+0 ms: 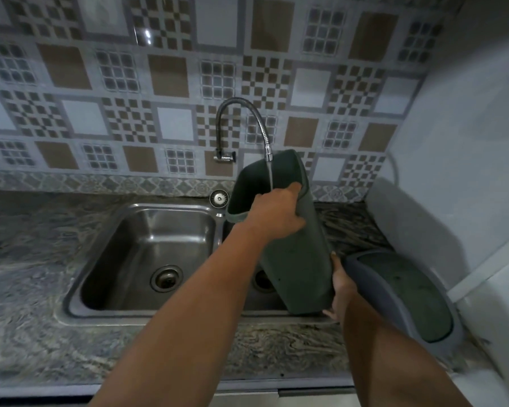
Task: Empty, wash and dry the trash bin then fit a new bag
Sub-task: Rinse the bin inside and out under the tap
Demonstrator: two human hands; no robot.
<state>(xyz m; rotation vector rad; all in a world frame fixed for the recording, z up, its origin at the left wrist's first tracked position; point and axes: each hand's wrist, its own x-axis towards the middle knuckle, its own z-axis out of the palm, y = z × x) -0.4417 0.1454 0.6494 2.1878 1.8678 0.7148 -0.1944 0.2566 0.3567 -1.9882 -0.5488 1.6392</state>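
Note:
A dark green trash bin (pixel 297 259) is held tilted over the right basin of the steel sink (pixel 147 245), its mouth up under the faucet (pixel 241 124). A thin stream of water (pixel 270 177) runs from the spout into the bin's opening. My left hand (pixel 276 212) grips the bin's upper rim, fingers curled over the edge. My right hand (pixel 340 286) holds the bin's lower end from the right side and underneath. The bin's lid (pixel 406 295), grey-rimmed with a green swing flap, lies on the counter to the right.
The left basin has an open drain (pixel 165 278). A round sink strainer (pixel 219 198) sits on the back ledge by the tiled wall. Marbled stone counter (pixel 27 259) runs left and along the front. A white wall and ledge (pixel 467 201) close off the right side.

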